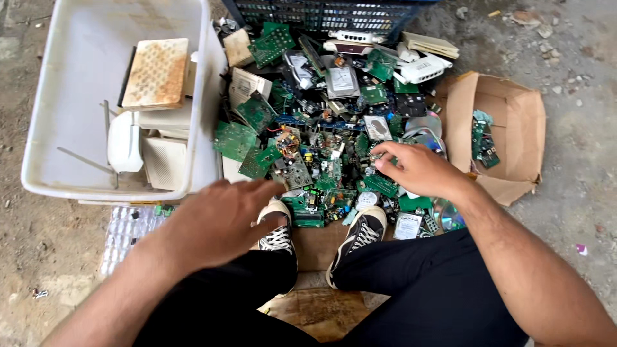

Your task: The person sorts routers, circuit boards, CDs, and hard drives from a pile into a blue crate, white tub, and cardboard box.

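Observation:
A big heap of green circuit boards (pixel 321 141) and other electronic scrap lies on the ground before my feet. My right hand (pixel 418 170) reaches into the heap, its fingers bent down onto a green board (pixel 380 185) near a shiny disc (pixel 427 132); whether it grips anything is hidden. My left hand (pixel 218 222) hovers flat, fingers spread and empty, above my left knee, near the corner of the white plastic tub (pixel 193 186). My black and white sneakers (pixel 360 234) rest at the heap's near edge.
The white tub holds white plastic casings (pixel 125 141) and a rusty perforated plate (pixel 156 72). An open cardboard box (pixel 524 122) at the right holds a few green boards. A dark plastic crate (pixel 321 14) stands behind the heap. White routers (pixel 424 67) lie on top. Clear plastic packaging (pixel 128 228) lies left.

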